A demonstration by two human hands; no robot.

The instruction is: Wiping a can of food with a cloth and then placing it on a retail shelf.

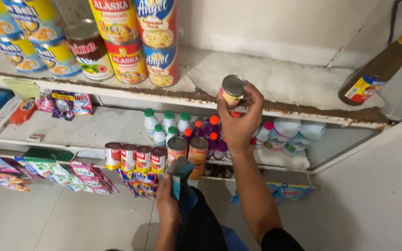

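reaching up with the arm outstretched, the right hand clamps a small can at the top shelf edge; the left hand, held low, grips a teal cloth.

Stacked tall cans stand on the white top shelf, a brown bottle lying at its right end. Below the shelf, small capped bottles cluster behind a row of short cans; hanging sachets sit lower left.
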